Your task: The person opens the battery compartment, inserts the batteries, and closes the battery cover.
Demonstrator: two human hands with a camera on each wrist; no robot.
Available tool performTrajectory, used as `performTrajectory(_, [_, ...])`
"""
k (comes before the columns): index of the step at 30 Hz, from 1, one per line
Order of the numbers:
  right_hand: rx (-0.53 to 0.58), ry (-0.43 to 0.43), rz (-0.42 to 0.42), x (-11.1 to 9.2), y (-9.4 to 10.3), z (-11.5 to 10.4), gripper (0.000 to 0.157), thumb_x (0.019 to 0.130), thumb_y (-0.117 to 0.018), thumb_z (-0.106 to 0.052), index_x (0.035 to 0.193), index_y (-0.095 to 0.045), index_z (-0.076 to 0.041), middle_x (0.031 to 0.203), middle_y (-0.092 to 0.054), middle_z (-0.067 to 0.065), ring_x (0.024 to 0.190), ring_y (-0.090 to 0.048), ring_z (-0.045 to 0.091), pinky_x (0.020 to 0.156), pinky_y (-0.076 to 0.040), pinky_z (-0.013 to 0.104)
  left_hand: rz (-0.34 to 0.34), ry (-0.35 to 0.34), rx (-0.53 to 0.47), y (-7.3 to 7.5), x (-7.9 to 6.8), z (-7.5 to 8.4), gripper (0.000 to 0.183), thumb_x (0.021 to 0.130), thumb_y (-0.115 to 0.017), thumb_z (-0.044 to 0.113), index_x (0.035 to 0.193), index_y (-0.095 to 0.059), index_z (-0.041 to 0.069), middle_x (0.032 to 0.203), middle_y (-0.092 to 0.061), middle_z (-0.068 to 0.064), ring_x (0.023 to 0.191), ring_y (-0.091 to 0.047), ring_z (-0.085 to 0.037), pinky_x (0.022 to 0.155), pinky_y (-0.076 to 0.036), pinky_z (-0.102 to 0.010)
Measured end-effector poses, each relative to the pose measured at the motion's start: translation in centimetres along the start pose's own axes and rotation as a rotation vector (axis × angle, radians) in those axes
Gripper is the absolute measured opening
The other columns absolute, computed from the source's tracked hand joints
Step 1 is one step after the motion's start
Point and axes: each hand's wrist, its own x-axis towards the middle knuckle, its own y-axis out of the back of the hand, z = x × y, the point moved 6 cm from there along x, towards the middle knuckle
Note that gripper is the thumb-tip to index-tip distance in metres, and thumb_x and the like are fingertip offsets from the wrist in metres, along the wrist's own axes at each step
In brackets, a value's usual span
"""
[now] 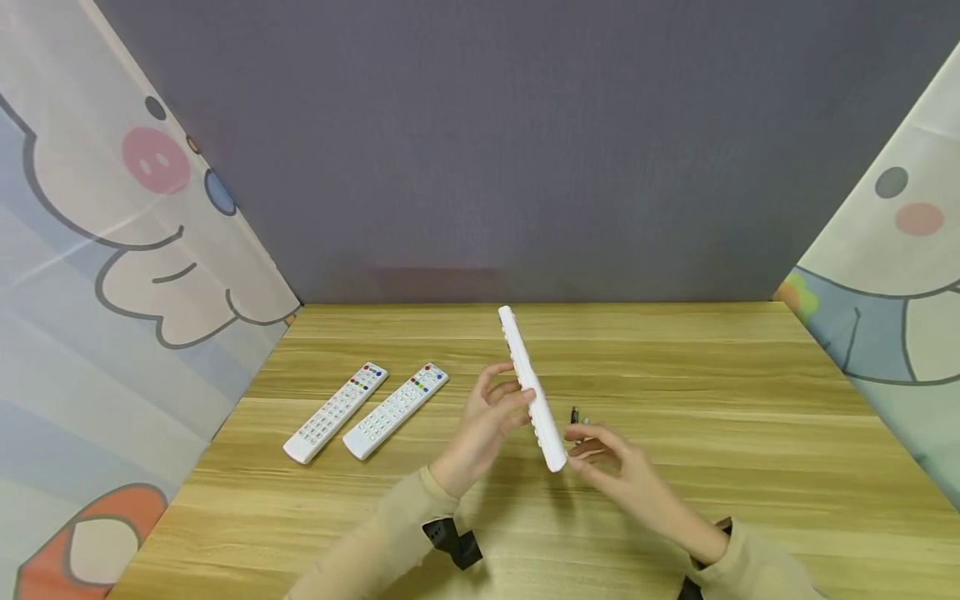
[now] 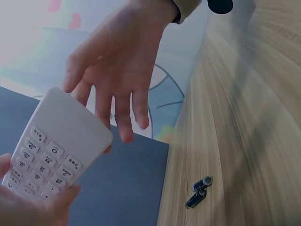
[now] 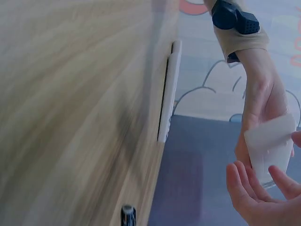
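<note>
In the head view my left hand [image 1: 483,425] grips a white remote control [image 1: 534,392] above the table, its narrow side turned up. Its numbered buttons face the left wrist camera, while the smooth back [image 3: 273,146] shows in the right wrist view. My right hand [image 1: 618,471] is at the lower end of the remote, fingers loosely bent. Its thumb lies at one corner in the left wrist view; I cannot tell whether it touches. Two small dark batteries [image 2: 198,192] lie on the table, partly hidden by the right hand in the head view.
Two more white remotes, a left one [image 1: 336,412] and a right one [image 1: 396,411], lie side by side, buttons up, on the wooden table [image 1: 750,392]. A dark grey panel [image 1: 487,150] rises behind it. Cartoon-printed curtains [image 1: 900,275] hang at both sides.
</note>
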Motion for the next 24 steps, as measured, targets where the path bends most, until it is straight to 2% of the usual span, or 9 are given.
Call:
performTrajectory(4, [0.139,-0.034,-0.018,0.1,-0.6,0.0,0.04,0.084,-0.059,0.004,0.121,-0.046,0.009,0.113,-0.052,0.026,0.094,-0.055,0.004,0.08,-0.054,0.023,0.027,-0.021,-0.022,-0.1,-0.4,0.2,0.047,0.082,-0.056,-0.003,0.123,-0.035,0.006,0.105,-0.051,-0.008,0.088,-0.058,-0.013,0.084,-0.052,-0.031])
performTrajectory(8, [0.226,-0.092,-0.025,0.3,-1.0,0.0,0.046,0.083,-0.06,0.001,0.124,-0.041,0.012,0.116,-0.048,0.03,0.096,-0.054,0.002,0.082,-0.053,0.021,0.042,-0.047,-0.027,-0.3,-0.8,0.4,0.047,0.081,-0.057,-0.004,0.122,-0.034,0.004,0.108,-0.049,-0.009,0.089,-0.058,-0.013,0.087,-0.051,-0.032])
performTrajectory(12, [0.258,-0.135,-0.016,0.6,-1.3,0.0,0.048,0.084,-0.06,-0.001,0.125,-0.04,0.012,0.116,-0.049,0.03,0.098,-0.054,0.001,0.084,-0.051,0.019,0.049,-0.063,-0.014,-0.4,-1.1,0.4,0.048,0.081,-0.058,-0.002,0.122,-0.034,0.004,0.109,-0.048,-0.011,0.09,-0.057,-0.014,0.089,-0.05,-0.032])
performTrajectory(19, [0.284,-0.154,-0.006,0.8,-1.5,-0.2,0.047,0.084,-0.061,-0.001,0.125,-0.041,0.01,0.117,-0.05,0.029,0.099,-0.054,0.002,0.086,-0.049,0.017,0.063,-0.062,0.011,-0.3,-1.2,0.3,0.047,0.081,-0.059,0.0,0.122,-0.037,0.006,0.111,-0.048,-0.01,0.093,-0.056,-0.013,0.089,-0.05,-0.031])
performTrajectory(24, [0.293,-0.153,-0.006,0.8,-1.3,-0.3,0.046,0.084,-0.06,-0.001,0.125,-0.042,0.011,0.116,-0.05,0.029,0.099,-0.055,0.002,0.087,-0.049,0.017,0.093,-0.076,0.031,0.1,-1.1,0.6,0.042,0.081,-0.059,0.001,0.119,-0.041,0.001,0.11,-0.05,-0.01,0.088,-0.057,-0.012,0.085,-0.052,-0.029])
